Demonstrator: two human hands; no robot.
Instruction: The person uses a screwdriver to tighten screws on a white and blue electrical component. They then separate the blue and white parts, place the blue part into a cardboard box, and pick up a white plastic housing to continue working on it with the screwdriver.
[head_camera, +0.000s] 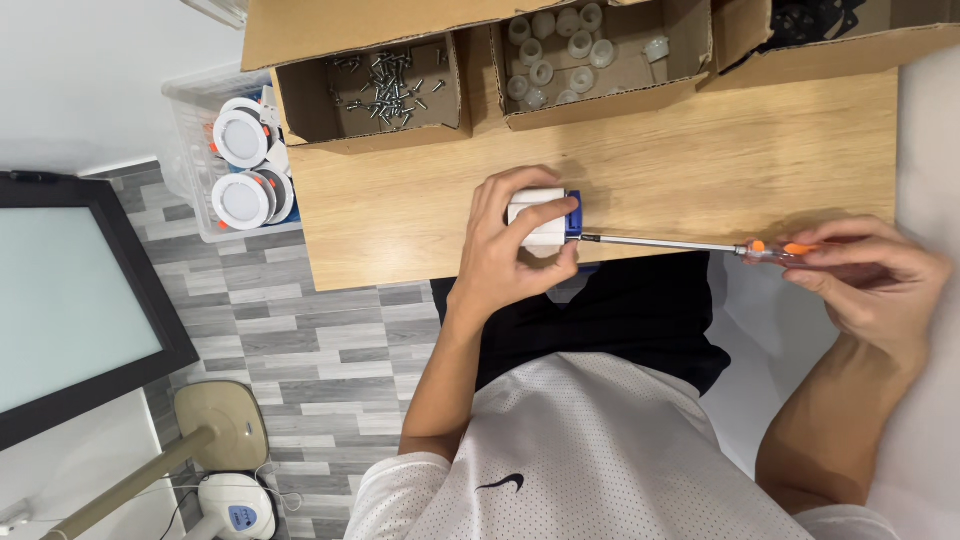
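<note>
From the head view, your left hand (515, 250) grips the white and blue part (545, 220) at the table (700, 150) edge. Your right hand (865, 275) is closed on the screwdriver (680, 243), whose long shaft lies level, tip touching the part's right side.

One head-worn camera looks steeply down, close over the wooden table (700, 140) and the person's lap.
</note>
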